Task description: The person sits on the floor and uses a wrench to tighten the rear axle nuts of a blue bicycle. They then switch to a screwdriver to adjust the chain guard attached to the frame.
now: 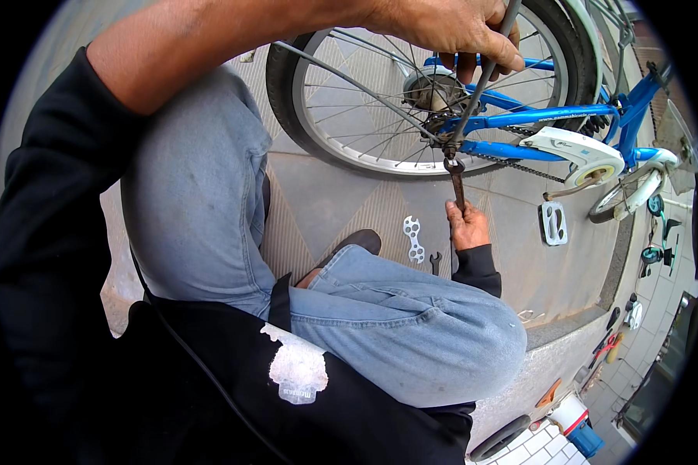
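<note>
At the hub of a blue bicycle's rear wheel (357, 158), my right hand (471, 227) is closed around the handle of a dark spanner (458, 188). The spanner's upper end meets the axle nut (450, 149). My left hand (450, 29) reaches across the wheel from above, its fingers curled round a grey metal stay (479, 91) that runs down to the axle. Beside the hub sit the chain (531, 170) and blue frame tubes (551, 114). On the floor near my right wrist lie a silver multi-hole spanner (413, 239) and a small dark spanner (436, 263).
The white chain guard (570, 147) and a pedal (553, 223) stick out to the right of the wheel. My bent knees (202, 194) are close on the near side. Along a low ledge at the right lie red-handled tools (606, 346), a loose tyre (500, 439) and a bucket (568, 413).
</note>
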`<control>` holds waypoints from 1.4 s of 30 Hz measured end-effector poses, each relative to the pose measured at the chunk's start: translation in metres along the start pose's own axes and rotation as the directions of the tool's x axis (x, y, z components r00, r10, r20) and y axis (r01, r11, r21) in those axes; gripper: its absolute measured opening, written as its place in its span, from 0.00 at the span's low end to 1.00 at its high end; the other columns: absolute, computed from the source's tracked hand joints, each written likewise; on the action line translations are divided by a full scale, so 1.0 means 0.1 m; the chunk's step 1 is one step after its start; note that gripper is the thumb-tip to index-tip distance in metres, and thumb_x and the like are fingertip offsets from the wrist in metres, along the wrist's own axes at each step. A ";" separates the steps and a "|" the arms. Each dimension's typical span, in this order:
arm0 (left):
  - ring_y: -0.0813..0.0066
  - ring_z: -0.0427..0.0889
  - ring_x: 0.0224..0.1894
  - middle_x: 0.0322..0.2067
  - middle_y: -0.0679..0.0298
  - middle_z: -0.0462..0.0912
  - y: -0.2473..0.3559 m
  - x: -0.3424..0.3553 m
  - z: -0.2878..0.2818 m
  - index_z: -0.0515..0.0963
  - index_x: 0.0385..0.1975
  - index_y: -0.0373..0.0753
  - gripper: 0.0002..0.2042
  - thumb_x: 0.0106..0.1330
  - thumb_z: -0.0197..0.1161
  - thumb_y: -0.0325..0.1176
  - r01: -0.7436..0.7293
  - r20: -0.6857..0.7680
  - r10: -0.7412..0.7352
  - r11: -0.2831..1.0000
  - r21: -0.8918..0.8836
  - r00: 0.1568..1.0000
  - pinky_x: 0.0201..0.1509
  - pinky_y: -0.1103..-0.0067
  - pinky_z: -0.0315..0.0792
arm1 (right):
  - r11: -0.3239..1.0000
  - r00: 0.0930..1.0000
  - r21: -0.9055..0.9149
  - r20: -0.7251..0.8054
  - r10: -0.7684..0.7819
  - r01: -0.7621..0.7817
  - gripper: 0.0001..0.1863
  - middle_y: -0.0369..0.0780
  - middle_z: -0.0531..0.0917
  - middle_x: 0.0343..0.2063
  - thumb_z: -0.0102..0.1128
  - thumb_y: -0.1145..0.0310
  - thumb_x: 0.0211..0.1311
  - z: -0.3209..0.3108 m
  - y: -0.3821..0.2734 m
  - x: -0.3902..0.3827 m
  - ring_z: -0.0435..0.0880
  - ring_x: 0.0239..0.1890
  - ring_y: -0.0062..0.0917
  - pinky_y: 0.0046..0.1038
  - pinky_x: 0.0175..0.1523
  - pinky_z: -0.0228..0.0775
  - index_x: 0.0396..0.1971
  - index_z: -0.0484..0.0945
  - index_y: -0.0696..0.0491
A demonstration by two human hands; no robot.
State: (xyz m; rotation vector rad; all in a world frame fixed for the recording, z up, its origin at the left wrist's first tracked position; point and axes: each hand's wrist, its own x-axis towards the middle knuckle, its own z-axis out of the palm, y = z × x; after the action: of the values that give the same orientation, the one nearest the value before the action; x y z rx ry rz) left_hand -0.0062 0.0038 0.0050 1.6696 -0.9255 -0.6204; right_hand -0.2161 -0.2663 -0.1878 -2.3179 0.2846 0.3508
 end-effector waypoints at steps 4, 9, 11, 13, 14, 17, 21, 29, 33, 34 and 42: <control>0.80 0.77 0.20 0.19 0.65 0.78 -0.10 0.03 -0.01 0.77 0.26 0.32 0.11 0.66 0.58 0.34 -0.094 0.027 0.096 0.993 -0.068 0.995 0.24 0.81 0.71 | 0.966 0.995 -0.239 0.005 -0.101 0.099 0.16 0.50 0.75 0.19 0.54 0.58 0.65 -0.33 -0.18 0.06 0.74 0.23 0.44 0.37 0.31 0.66 0.30 0.76 0.58; 0.79 0.77 0.20 0.20 0.65 0.78 0.00 -0.01 -0.01 0.77 0.27 0.32 0.11 0.66 0.58 0.34 0.004 -0.017 -0.004 1.000 0.021 1.000 0.24 0.81 0.71 | 0.870 0.992 -0.478 0.085 -0.092 0.122 0.15 0.52 0.79 0.23 0.57 0.57 0.63 -0.67 -0.39 0.25 0.79 0.32 0.50 0.42 0.35 0.70 0.33 0.79 0.56; 0.79 0.77 0.20 0.20 0.65 0.78 -0.02 0.00 -0.01 0.77 0.27 0.32 0.11 0.66 0.58 0.34 0.003 -0.008 -0.003 1.000 -0.023 1.000 0.24 0.81 0.72 | 0.772 0.993 -0.623 0.087 -0.085 0.121 0.15 0.50 0.82 0.25 0.58 0.57 0.62 -0.80 -0.60 0.29 0.81 0.34 0.48 0.43 0.38 0.72 0.36 0.81 0.55; 0.79 0.77 0.20 0.20 0.65 0.78 -0.04 0.04 0.00 0.77 0.27 0.32 0.11 0.66 0.58 0.34 -0.007 -0.003 0.006 0.999 -0.038 1.000 0.24 0.81 0.72 | 0.714 0.993 -0.691 0.108 -0.055 0.114 0.15 0.49 0.83 0.27 0.58 0.57 0.62 -0.92 -0.76 0.33 0.82 0.35 0.47 0.43 0.40 0.72 0.37 0.82 0.54; 0.79 0.77 0.20 0.20 0.65 0.78 -0.05 0.05 0.01 0.77 0.27 0.32 0.11 0.66 0.58 0.34 -0.014 -0.006 0.014 0.999 -0.031 1.000 0.24 0.81 0.72 | 0.682 0.992 -0.723 0.118 -0.039 0.113 0.16 0.49 0.83 0.27 0.58 0.57 0.62 -0.95 -0.78 0.36 0.82 0.35 0.47 0.43 0.41 0.73 0.38 0.82 0.54; 0.79 0.77 0.20 0.20 0.65 0.78 -0.03 0.02 0.00 0.77 0.27 0.32 0.11 0.66 0.58 0.34 -0.015 -0.013 0.015 1.000 -0.005 1.000 0.24 0.81 0.72 | 0.645 0.989 -0.752 0.138 -0.049 0.137 0.15 0.49 0.83 0.28 0.57 0.57 0.63 -0.93 -0.79 0.45 0.82 0.36 0.46 0.43 0.42 0.73 0.38 0.82 0.53; 0.80 0.77 0.20 0.20 0.65 0.78 -0.01 0.01 -0.02 0.77 0.26 0.32 0.11 0.66 0.58 0.34 -0.006 -0.009 0.006 1.000 0.003 1.000 0.24 0.81 0.72 | 0.768 0.984 -0.631 0.176 0.005 0.108 0.16 0.50 0.83 0.28 0.57 0.57 0.63 -0.77 -0.60 0.51 0.82 0.36 0.47 0.41 0.42 0.72 0.38 0.81 0.54; 0.79 0.77 0.20 0.21 0.65 0.79 -0.05 0.02 0.00 0.77 0.28 0.33 0.11 0.67 0.58 0.34 0.003 -0.012 -0.003 1.000 -0.031 1.000 0.23 0.82 0.72 | 0.987 0.993 -0.159 0.121 0.005 0.015 0.15 0.44 0.76 0.19 0.57 0.60 0.63 -0.35 -0.18 0.46 0.76 0.24 0.34 0.35 0.35 0.70 0.31 0.76 0.59; 0.79 0.78 0.20 0.22 0.65 0.79 -0.09 0.01 -0.03 0.77 0.30 0.33 0.10 0.68 0.58 0.34 -0.064 0.024 0.066 0.993 -0.098 0.998 0.23 0.82 0.72 | 0.978 0.981 0.189 0.189 0.053 -0.089 0.12 0.35 0.71 0.16 0.57 0.63 0.64 -0.13 -0.14 0.41 0.72 0.19 0.19 0.26 0.25 0.69 0.28 0.75 0.57; 0.79 0.78 0.20 0.22 0.65 0.79 -0.10 0.01 -0.04 0.77 0.30 0.33 0.10 0.68 0.58 0.34 -0.099 0.038 0.103 0.989 -0.110 0.994 0.24 0.82 0.72 | 0.939 0.970 0.307 0.229 0.084 -0.154 0.12 0.33 0.70 0.16 0.58 0.63 0.64 -0.03 -0.12 0.38 0.71 0.19 0.16 0.24 0.22 0.68 0.27 0.74 0.56; 0.80 0.77 0.21 0.21 0.67 0.78 0.01 0.01 0.01 0.77 0.29 0.33 0.10 0.68 0.58 0.34 0.032 -0.012 -0.032 0.999 -0.042 0.999 0.25 0.82 0.73 | 0.402 0.894 0.860 0.411 -0.182 -0.314 0.14 0.36 0.71 0.20 0.57 0.60 0.67 0.88 -0.29 0.20 0.68 0.17 0.19 0.27 0.25 0.71 0.29 0.71 0.56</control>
State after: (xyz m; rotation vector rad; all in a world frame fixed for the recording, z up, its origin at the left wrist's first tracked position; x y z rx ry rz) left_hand -0.0067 0.0018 0.0061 1.6524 -0.8732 -0.6462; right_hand -0.2032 -0.1847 -0.2344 -1.0397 0.2461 0.5781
